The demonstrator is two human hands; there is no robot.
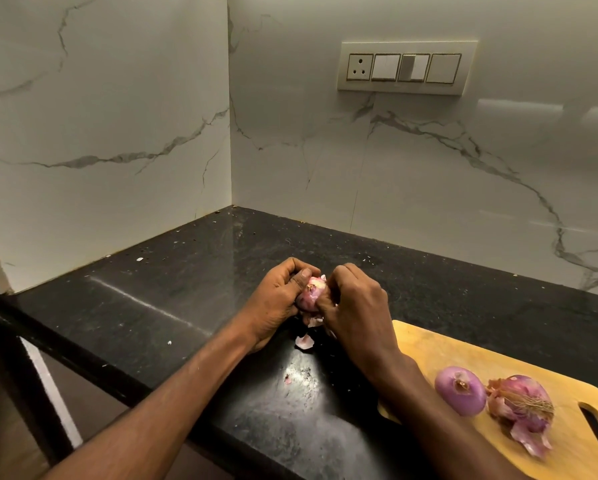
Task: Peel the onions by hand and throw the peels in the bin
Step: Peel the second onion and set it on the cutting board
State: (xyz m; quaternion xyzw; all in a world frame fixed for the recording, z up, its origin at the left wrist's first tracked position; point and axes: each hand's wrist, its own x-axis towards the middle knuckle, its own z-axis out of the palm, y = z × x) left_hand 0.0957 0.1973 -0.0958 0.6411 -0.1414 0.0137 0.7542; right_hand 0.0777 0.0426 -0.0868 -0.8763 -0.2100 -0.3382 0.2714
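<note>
Single head-worn wide-angle view, looking forward and down from above the desk [186,271] edge, facing the corner of two marble walls [117,116], hands [325,303] close below centre, forearms entering from the bottom, no second view

My left hand [276,299] and right hand [356,306] cover most of the onion [313,291] I hold, so only its top and one side show. My right forearm hides the near-left corner of the cutting board [463,351], whose handle end runs off the right edge.
</note>
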